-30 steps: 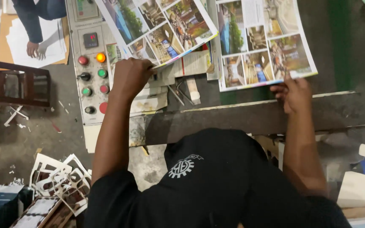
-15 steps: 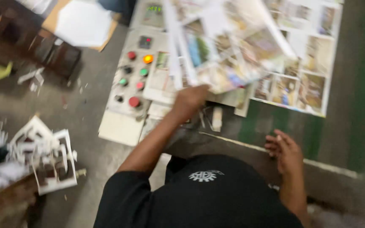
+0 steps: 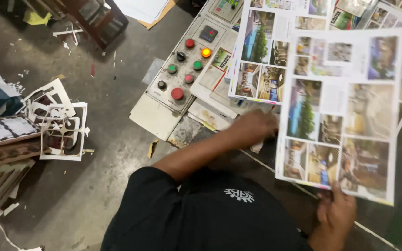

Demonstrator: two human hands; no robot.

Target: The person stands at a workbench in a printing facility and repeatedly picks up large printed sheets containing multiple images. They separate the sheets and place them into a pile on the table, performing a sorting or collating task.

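Gripping the near edge of a large printed sheet (image 3: pixel 340 111) between thumb and fingers, right hand (image 3: pixel 335 214) pinching it at the bottom, close to the sheet's near right corner, and holding it raised and tilted over the machine bed. Reaching forward with the left hand (image 3: pixel 253 128), blurred, knuckles up, fingers curled down at the sheet's left edge; impossible to tell whether clamping anything there. Showing photo panels of buildings, trees and rooms across the held sheet, all motion-blurred. Lying flat just beyond and partly under it, more printed sheets (image 3: pixel 261 51) of the same kind, spreading toward the far right corner of the bed. Sitting just left of those, a pale control panel (image 3: pixel 182 69) with red, green, black and lit orange round buttons plus a small display. Farther left, on the grey concrete floor (image 3: pixel 103 153), piling up white die-cut paper scraps (image 3: pixel 56 121) beside stacked cardboard (image 3: pixel 1 158). Filling the near foreground, the person's black shirt (image 3: pixel 210 218) with a small white emblem.
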